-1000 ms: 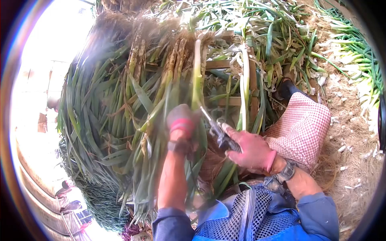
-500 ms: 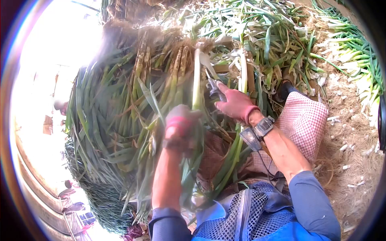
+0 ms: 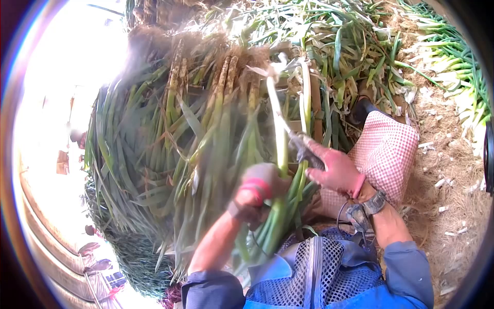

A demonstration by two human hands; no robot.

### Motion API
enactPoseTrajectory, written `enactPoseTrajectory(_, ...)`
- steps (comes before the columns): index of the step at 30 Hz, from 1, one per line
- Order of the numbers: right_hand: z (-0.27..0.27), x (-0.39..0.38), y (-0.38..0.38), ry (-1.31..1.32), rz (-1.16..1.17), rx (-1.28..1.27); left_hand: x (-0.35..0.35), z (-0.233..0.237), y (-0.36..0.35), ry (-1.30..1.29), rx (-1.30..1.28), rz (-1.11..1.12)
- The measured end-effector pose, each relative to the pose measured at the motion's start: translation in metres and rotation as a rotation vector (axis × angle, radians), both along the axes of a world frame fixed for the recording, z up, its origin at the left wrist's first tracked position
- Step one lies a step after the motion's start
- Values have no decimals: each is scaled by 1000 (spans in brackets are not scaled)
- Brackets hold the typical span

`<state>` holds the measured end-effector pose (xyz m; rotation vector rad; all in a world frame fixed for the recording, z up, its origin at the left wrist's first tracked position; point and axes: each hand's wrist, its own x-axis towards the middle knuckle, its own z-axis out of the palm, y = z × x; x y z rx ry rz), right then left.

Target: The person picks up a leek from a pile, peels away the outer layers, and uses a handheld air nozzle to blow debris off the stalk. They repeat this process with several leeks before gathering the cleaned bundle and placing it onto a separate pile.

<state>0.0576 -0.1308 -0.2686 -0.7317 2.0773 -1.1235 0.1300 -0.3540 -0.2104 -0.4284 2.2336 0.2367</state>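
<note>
My left hand point(image 3: 265, 181), in a grey glove with a pink cuff and blurred by motion, is closed around a long green onion point(image 3: 278, 123). Its white stalk points away from me and its green leaves trail down toward my lap. In my right hand point(image 3: 337, 170), in a pink glove, is a dark-handled tool point(image 3: 307, 153) that looks like a small knife. Its thin tip end lies against the white stalk, though blur hides the exact contact. Just right of that, a second pale green onion point(image 3: 305, 95) lies lengthwise.
A big heap of untrimmed green onions point(image 3: 139, 149) with brown roots fills the left. Loose leaves point(image 3: 355, 56) are piled at the far side. Cleaned green onions point(image 3: 463, 77) lie at the upper right. Root scraps point(image 3: 447, 195) cover the ground. A checked cloth point(image 3: 386, 139) covers my leg.
My left hand has moved right with the green onion, whose stalk now leans left at the top. My right hand has drawn back toward me and to the right with the tool.
</note>
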Motion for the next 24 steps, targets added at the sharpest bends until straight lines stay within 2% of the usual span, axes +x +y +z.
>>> enactPoseTrajectory(1, 13, -9, -4, -18, -32, 95, 7, -4, 15, 27, -13, -74)
enactPoseTrajectory(4, 10, -14, -12, -9, -63, 113, 19, -11, 36, 69, 86, -111)
enactPoseTrajectory(6, 3, -9, -15, 13, 78, 11, 17, -13, 31, 64, 146, -97)
enactPoseTrajectory(9, 9, -7, -27, 53, 51, 131, 1, -1, 3, 104, 242, 199)
enactPoseTrajectory(11, 15, -8, -31, 8, 67, 202, 16, -36, -34, 512, 270, 399)
enactPoseTrajectory(13, 12, 0, -29, -15, 203, 39, 9, -38, -53, 653, -130, 276)
enactPoseTrajectory(14, 14, 4, -31, -36, 227, 42, 8, -39, -62, 681, -196, 278)
enactPoseTrajectory(17, 19, 1, -43, -35, 172, 137, 7, -48, -77, 716, -172, 330)
enactPoseTrajectory(22, 20, -5, -62, 46, 234, 117, 1, -64, -70, 554, -301, 223)
enactPoseTrajectory(24, 22, -25, -81, 7, 181, 215, 0, -61, -61, 548, -318, 214)
